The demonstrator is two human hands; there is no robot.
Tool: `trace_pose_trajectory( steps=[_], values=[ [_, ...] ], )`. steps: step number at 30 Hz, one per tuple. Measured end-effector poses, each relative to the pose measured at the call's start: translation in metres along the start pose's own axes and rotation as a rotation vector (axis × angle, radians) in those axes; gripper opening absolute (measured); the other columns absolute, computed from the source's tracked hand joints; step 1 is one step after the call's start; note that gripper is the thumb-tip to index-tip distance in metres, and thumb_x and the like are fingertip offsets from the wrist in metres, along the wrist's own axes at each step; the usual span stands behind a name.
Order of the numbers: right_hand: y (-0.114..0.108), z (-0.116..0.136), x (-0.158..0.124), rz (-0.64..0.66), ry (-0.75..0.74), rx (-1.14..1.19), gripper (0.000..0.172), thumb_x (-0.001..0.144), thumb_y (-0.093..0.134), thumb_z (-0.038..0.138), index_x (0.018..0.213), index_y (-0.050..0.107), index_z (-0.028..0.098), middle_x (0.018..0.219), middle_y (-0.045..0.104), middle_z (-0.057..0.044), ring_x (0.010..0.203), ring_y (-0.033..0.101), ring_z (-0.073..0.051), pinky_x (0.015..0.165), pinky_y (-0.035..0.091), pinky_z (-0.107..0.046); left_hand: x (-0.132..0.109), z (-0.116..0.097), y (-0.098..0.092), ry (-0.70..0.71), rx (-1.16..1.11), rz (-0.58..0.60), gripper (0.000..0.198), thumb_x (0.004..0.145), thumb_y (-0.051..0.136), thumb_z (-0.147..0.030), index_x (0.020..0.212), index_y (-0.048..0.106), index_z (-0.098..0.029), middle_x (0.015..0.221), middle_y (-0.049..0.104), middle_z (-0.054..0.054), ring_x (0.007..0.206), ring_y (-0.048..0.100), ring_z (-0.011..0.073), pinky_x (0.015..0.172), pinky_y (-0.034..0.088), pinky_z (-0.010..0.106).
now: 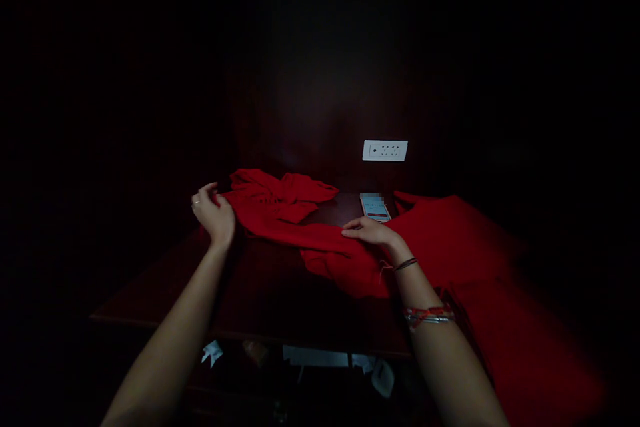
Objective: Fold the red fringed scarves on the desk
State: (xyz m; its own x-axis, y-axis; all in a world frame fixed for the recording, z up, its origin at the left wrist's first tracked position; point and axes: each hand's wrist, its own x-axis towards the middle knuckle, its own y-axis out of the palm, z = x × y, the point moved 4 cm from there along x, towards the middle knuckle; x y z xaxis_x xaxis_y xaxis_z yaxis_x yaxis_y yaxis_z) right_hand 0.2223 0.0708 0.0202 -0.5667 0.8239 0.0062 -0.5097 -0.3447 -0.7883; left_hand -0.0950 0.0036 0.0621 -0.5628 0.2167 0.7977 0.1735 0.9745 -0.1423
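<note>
A long strip of red cloth (300, 235) stretches between my two hands above the dark tabletop. At its left end, my left hand (215, 213) curls its fingers round the fabric; a ring shows on one finger. My right hand (371, 231) holds the strip farther right, with thumb and fingers close together on its upper edge. Behind the strip lies a crumpled bunch of red cloth (285, 188). More red fabric (450, 240) spreads out to the right, past my right wrist and down over the near side. Whether these are all one piece I cannot tell.
A phone (375, 207) with a lit screen lies just behind my right hand. On the dark wall is a white socket panel (385, 151). The table's front edge (310, 343) runs across below, with pale objects (316, 355) beneath it. The surroundings are very dark.
</note>
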Motion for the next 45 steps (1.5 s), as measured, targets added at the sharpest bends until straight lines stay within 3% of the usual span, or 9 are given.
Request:
trace_pose_trajectory(
  steps=[6, 9, 17, 21, 25, 30, 35, 40, 45],
  values=[
    [-0.014, -0.017, -0.010, 0.026, 0.233, -0.371, 0.022, 0.071, 0.047, 0.017, 0.086, 0.062, 0.009, 0.084, 0.062, -0.009, 0.075, 0.055, -0.015, 0.062, 0.039, -0.020, -0.084, -0.069, 0.056, 0.835, 0.046, 1.175, 0.060, 0.067, 0.051, -0.044, 0.120, 0.033, -0.023, 0.127, 0.030, 0.009, 0.116, 0.024, 0.0265, 0.090, 0.025, 0.041],
    [-0.013, -0.024, -0.018, 0.124, 0.264, -0.357, 0.028, 0.064, 0.056, 0.016, 0.091, 0.061, 0.012, 0.090, 0.061, -0.008, 0.079, 0.055, -0.015, 0.064, 0.040, -0.019, -0.107, -0.076, 0.070, 0.927, 0.026, 1.450, 0.051, 0.071, 0.047, -0.042, 0.117, 0.039, -0.022, 0.117, 0.044, 0.008, 0.106, 0.039, 0.0207, 0.087, 0.030, 0.032],
    [-0.011, -0.024, -0.021, 0.194, 0.381, -0.424, 0.038, 0.062, 0.051, 0.006, 0.099, 0.057, 0.012, 0.104, 0.056, -0.012, 0.090, 0.054, -0.020, 0.071, 0.043, -0.026, 0.027, 0.004, 0.031, 0.522, 0.289, 1.235, 0.028, 0.070, 0.044, -0.038, 0.084, 0.057, -0.017, 0.083, 0.059, 0.003, 0.076, 0.053, 0.0175, 0.071, 0.039, 0.024],
    [-0.009, -0.024, -0.015, 0.163, 0.355, -0.456, 0.032, 0.060, 0.051, 0.002, 0.089, 0.061, 0.010, 0.099, 0.057, -0.015, 0.089, 0.054, -0.023, 0.072, 0.043, -0.030, 0.058, 0.041, 0.005, 0.412, 0.424, 1.105, 0.018, 0.065, 0.052, -0.026, 0.079, 0.057, -0.016, 0.076, 0.057, 0.002, 0.072, 0.052, 0.0179, 0.069, 0.040, 0.028],
    [-0.007, -0.024, -0.010, 0.109, 0.322, -0.486, 0.025, 0.060, 0.053, 0.003, 0.081, 0.063, 0.011, 0.094, 0.059, -0.016, 0.089, 0.054, -0.024, 0.074, 0.042, -0.030, 0.020, 0.020, -0.003, 0.630, 0.403, 0.922, 0.029, 0.064, 0.055, -0.024, 0.093, 0.056, -0.019, 0.095, 0.050, 0.007, 0.086, 0.048, 0.0217, 0.077, 0.037, 0.037],
    [-0.012, -0.017, -0.015, 0.028, 0.277, -0.470, 0.023, 0.066, 0.054, 0.017, 0.088, 0.062, 0.011, 0.095, 0.059, -0.013, 0.086, 0.055, -0.020, 0.071, 0.041, -0.025, -0.073, -0.049, -0.008, 0.981, 0.082, 1.167, 0.042, 0.072, 0.047, -0.038, 0.113, 0.042, -0.026, 0.117, 0.037, 0.007, 0.105, 0.037, 0.0211, 0.086, 0.031, 0.034],
    [-0.004, -0.006, -0.037, 0.011, 0.174, -0.420, 0.032, 0.073, 0.048, 0.032, 0.097, 0.058, 0.014, 0.093, 0.060, -0.010, 0.083, 0.055, -0.016, 0.068, 0.040, -0.021, -0.133, -0.083, -0.003, 1.265, 0.109, 1.257, 0.032, 0.080, 0.038, -0.024, 0.111, 0.043, -0.026, 0.101, 0.050, 0.005, 0.089, 0.048, 0.0165, 0.079, 0.036, 0.029],
    [0.013, -0.005, -0.069, 0.087, 0.115, -0.554, 0.059, 0.066, 0.055, 0.019, 0.122, 0.035, 0.020, 0.108, 0.051, -0.012, 0.094, 0.050, -0.021, 0.074, 0.039, -0.025, -0.149, -0.083, 0.022, 1.229, 0.160, 1.185, 0.032, 0.075, 0.034, -0.008, 0.100, 0.048, -0.022, 0.093, 0.053, 0.006, 0.084, 0.051, 0.0167, 0.074, 0.037, 0.029],
    [0.012, -0.001, -0.094, 0.114, -0.009, -0.622, 0.061, 0.067, 0.055, 0.022, 0.123, 0.031, 0.029, 0.110, 0.047, -0.010, 0.093, 0.049, -0.021, 0.072, 0.039, -0.028, -0.129, -0.086, 0.047, 0.852, -0.117, 1.201, 0.024, 0.075, 0.029, -0.007, 0.087, 0.046, -0.017, 0.085, 0.052, 0.005, 0.079, 0.049, 0.0135, 0.070, 0.038, 0.025]
  ],
)
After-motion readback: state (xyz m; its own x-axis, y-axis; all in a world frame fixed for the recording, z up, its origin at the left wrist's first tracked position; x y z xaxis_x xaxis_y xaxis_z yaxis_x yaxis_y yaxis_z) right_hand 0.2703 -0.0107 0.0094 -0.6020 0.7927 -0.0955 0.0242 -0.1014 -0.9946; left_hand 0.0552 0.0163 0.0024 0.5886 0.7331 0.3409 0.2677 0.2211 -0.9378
